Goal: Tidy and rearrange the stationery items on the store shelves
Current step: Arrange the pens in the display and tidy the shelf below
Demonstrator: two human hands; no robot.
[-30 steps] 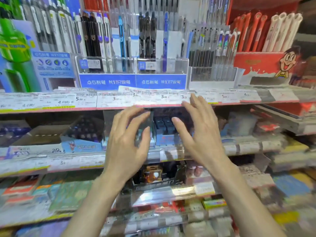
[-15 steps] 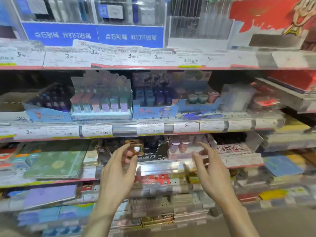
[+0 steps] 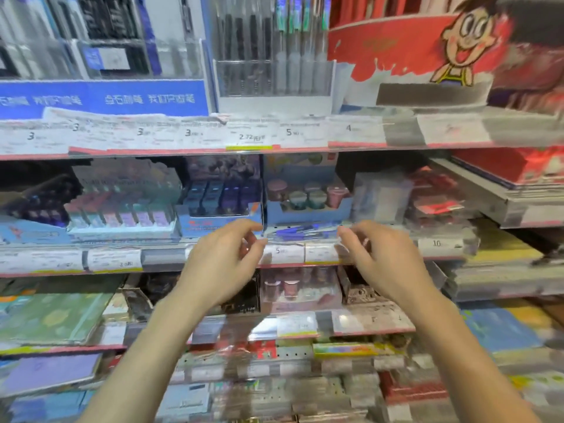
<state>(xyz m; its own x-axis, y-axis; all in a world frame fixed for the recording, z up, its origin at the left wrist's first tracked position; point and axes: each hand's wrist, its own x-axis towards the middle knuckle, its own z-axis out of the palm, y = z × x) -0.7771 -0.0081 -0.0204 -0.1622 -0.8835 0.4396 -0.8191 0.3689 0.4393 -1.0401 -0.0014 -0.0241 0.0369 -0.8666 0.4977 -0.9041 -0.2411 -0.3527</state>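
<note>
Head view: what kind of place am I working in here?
Most likely a stationery shop aisle: tiered shelves edged with paper price labels, clear racks of upright pens, and blue cardboard display boxes of small pastel items.

Two bare forearms, sleeveless to the frame edge — hands point(image 3: 224, 264) without rings, watch or gloves.

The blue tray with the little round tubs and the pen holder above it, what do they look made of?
Blue tray: likely printed cardboard, matte, with folded cut edges. Pen holder: likely clear hard plastic, glossy; the pens show through its front. Blur leaves both uncertain.
</note>
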